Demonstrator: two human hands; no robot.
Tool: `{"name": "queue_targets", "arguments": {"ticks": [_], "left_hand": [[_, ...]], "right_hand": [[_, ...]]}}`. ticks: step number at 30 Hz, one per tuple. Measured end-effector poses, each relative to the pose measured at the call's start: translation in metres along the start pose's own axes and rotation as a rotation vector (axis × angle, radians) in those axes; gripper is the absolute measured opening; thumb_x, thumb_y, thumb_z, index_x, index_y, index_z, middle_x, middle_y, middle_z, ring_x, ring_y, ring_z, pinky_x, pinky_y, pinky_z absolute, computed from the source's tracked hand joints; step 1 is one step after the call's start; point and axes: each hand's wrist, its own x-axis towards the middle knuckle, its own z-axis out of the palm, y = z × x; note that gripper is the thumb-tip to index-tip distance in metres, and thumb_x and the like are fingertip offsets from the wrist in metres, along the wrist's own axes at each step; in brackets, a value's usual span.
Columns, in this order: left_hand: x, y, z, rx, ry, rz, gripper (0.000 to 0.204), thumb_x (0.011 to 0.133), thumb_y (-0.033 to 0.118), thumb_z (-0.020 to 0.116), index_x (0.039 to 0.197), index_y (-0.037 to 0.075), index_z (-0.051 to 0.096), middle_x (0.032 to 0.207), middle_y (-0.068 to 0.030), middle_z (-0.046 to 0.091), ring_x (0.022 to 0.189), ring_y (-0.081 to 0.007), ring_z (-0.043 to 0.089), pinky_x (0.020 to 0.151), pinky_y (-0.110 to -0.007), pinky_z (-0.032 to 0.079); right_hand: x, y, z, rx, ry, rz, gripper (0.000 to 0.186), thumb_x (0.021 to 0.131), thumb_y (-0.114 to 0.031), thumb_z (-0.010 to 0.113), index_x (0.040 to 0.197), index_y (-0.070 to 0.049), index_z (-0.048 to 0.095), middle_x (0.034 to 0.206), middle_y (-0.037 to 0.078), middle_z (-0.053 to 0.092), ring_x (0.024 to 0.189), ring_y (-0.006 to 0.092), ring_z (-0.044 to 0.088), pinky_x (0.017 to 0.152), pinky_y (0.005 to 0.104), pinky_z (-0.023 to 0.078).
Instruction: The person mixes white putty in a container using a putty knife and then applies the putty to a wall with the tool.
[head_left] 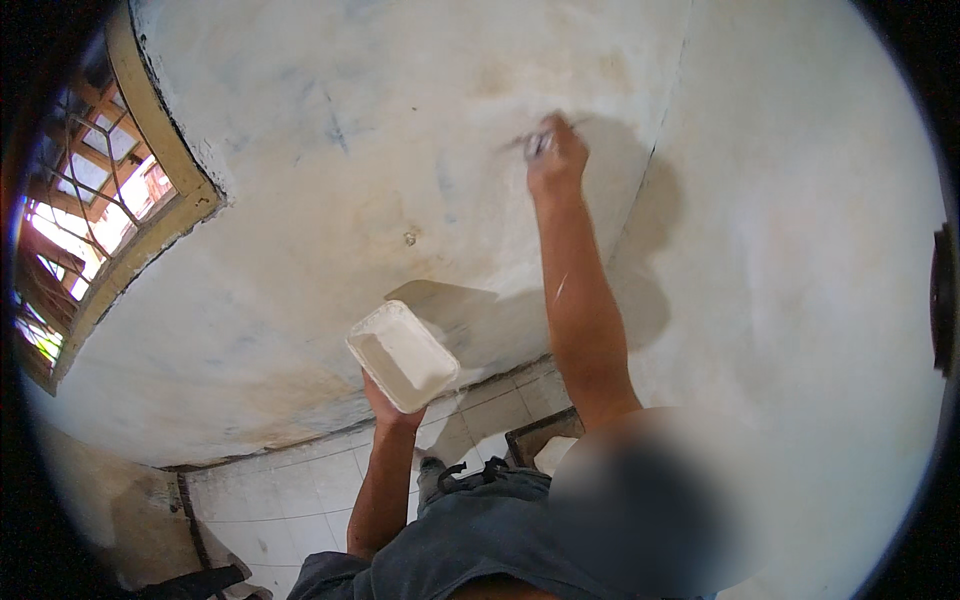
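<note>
My left hand (385, 406) grips a white rectangular tray (408, 352) from below, and the tray tilts so that its hollow inside shows. White smears coat the tray's inner walls. Higher up and to the right, my right hand (560, 160) is closed round a thin flat tool (535, 146) like a scraper, blurred by motion. Hand and tool are close against the patchy whitish wall (330, 215), which bears bluish and brownish stains. Whether the blade touches the wall I cannot tell.
A barred window with a yellowish frame (150, 240) is set in the wall at the left. The wall meets another pale wall (790, 260) in a corner at the right. Below lie white floor tiles (300, 490), with a dark-edged box (540, 438) by my legs.
</note>
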Motion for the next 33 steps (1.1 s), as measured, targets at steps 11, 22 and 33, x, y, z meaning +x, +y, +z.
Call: {"name": "queue_targets", "arguments": {"ticks": [11, 22, 33], "left_hand": [[-0.006, 0.001, 0.0, 0.055, -0.033, 0.046, 0.052, 0.096, 0.049, 0.039, 0.135, 0.016, 0.046, 0.126, -0.006, 0.057, 0.114, -0.0297, 0.058, 0.092, -0.049, 0.051], [-0.004, 0.006, -0.002, 0.035, -0.005, -0.001, 0.054, 0.096, 0.051, 0.039, 0.136, 0.015, 0.045, 0.127, -0.0078, 0.056, 0.114, -0.0306, 0.058, 0.091, -0.052, 0.051], [-0.007, 0.01, -0.009, -0.032, 0.023, 0.015, 0.053, 0.096, 0.051, 0.04, 0.136, 0.016, 0.045, 0.126, -0.0063, 0.056, 0.115, -0.0292, 0.057, 0.091, -0.051, 0.051]], "right_hand": [[-0.069, 0.031, -0.104, -1.513, -0.185, -0.75, 0.013, 0.078, -0.006, 0.061, 0.088, -0.005, 0.053, 0.081, 0.015, 0.062, 0.068, 0.0342, 0.063, 0.06, 0.042, 0.05], [-0.076, 0.12, -0.114, -1.611, -0.781, -0.883, 0.024, 0.077, -0.014, 0.068, 0.097, -0.003, 0.06, 0.091, 0.017, 0.066, 0.081, 0.0353, 0.065, 0.072, 0.0433, 0.053], [0.013, 0.048, -0.097, -0.235, 0.273, -0.145, 0.011, 0.083, -0.003, 0.059, 0.09, 0.003, 0.053, 0.074, 0.002, 0.054, 0.056, 0.0108, 0.05, 0.041, 0.0258, 0.038]]}}
